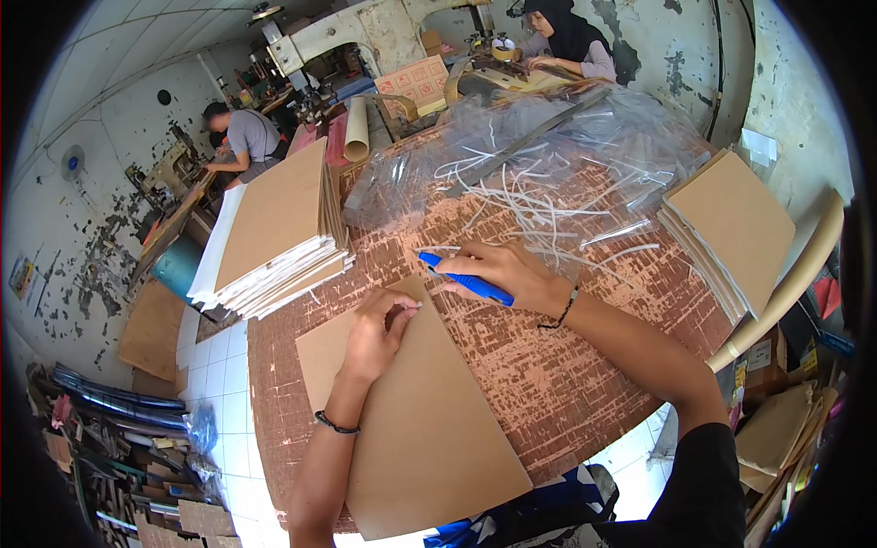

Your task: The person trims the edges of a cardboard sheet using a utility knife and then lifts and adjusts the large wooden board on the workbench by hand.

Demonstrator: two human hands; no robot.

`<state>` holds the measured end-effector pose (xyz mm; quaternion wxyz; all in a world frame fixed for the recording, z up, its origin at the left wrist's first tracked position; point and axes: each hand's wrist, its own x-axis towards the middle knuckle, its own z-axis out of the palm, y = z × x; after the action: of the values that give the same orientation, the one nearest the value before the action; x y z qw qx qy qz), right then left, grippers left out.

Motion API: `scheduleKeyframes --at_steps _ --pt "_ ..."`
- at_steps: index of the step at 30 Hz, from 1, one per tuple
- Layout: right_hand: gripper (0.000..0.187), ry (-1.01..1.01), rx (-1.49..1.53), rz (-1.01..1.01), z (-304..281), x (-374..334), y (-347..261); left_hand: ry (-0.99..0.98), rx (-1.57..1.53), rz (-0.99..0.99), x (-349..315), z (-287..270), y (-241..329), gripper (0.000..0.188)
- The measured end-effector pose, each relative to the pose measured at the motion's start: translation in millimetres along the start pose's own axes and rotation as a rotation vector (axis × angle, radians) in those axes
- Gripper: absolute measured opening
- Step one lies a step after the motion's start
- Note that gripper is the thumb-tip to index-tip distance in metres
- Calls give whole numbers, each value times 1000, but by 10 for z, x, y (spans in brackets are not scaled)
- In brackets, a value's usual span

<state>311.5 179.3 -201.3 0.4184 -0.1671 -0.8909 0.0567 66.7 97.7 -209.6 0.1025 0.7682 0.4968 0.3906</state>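
A brown cardboard sheet (pixel 429 420) lies lengthwise in front of me on the worn red-brown table (pixel 521 374). My left hand (pixel 373 333) rests on its far end, fingers curled and thumb pressed to the index finger. A tiny whitish bit shows at those fingertips, too small to name. In my right hand (pixel 507 272) is a blue utility knife (pixel 468 279), held just beyond the sheet's far right corner above the tabletop. Thin white strips (pixel 548 205) lie tangled past the knife.
A tall stack of brown boards with white edges (pixel 274 224) stands at left, another stack (pixel 731 228) at right. Clear plastic sheets (pixel 630 137) and a metal ruler (pixel 530 142) cover the far side. Beyond sit sewing machines (pixel 356 41) and two people working. A curved chair back (pixel 795 283) borders the right.
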Motion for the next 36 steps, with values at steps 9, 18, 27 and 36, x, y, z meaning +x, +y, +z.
scheduleKeyframes --at_steps 9,18,27,36 --pt "41 -73 71 9 78 49 -116 -2 4 76 25 -45 49 13" --pt "55 -210 4 43 158 3 -83 -42 16 75 44 -38 78 10" --pt "67 -261 -20 52 138 1 -98 8 46 104 46 -13 9 11" --pt "57 -261 -21 19 113 19 -127 -15 -3 23 0 -41 42 10"
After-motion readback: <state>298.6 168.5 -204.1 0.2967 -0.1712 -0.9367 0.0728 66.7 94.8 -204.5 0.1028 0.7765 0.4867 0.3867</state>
